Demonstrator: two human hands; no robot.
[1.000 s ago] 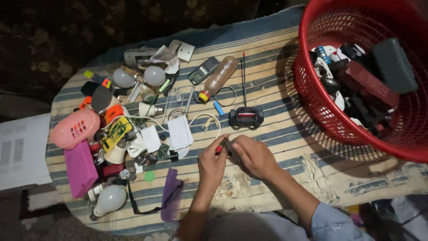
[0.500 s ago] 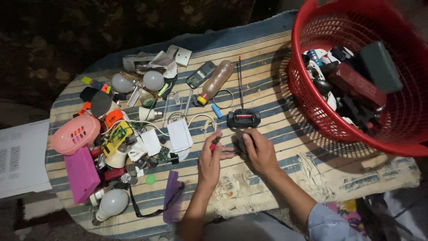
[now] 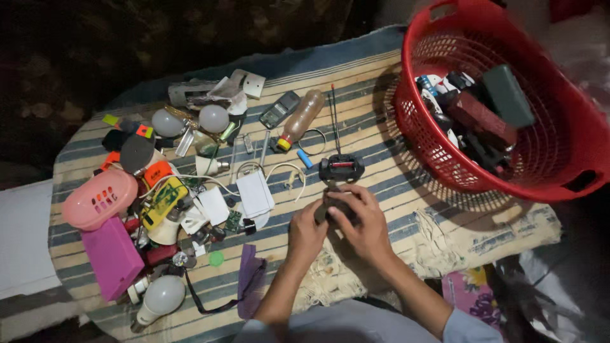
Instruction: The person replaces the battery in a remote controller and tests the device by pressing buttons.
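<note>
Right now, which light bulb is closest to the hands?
The big white bulb at the bottom left edge of the rug, beside the purple box. The other two round bulbs sit together at the far side of the pile.

Inspecting the striped mat in front of me for packaging, labels and screens, I find few. A small grey handheld device point(image 3: 279, 109) lies near the mat's far edge, just left of the bottle; it carries a pale rectangular screen on its upper face, tilted diagonally. The plastic bottle point(image 3: 300, 118) lies on its side, brownish, with a yellow cap pointing toward me; no label is discernible on it. At my right knee a printed package or sheet point(image 3: 471, 297) shows, pink with a yellow flower pattern, partly hidden by my sleeve.
</note>
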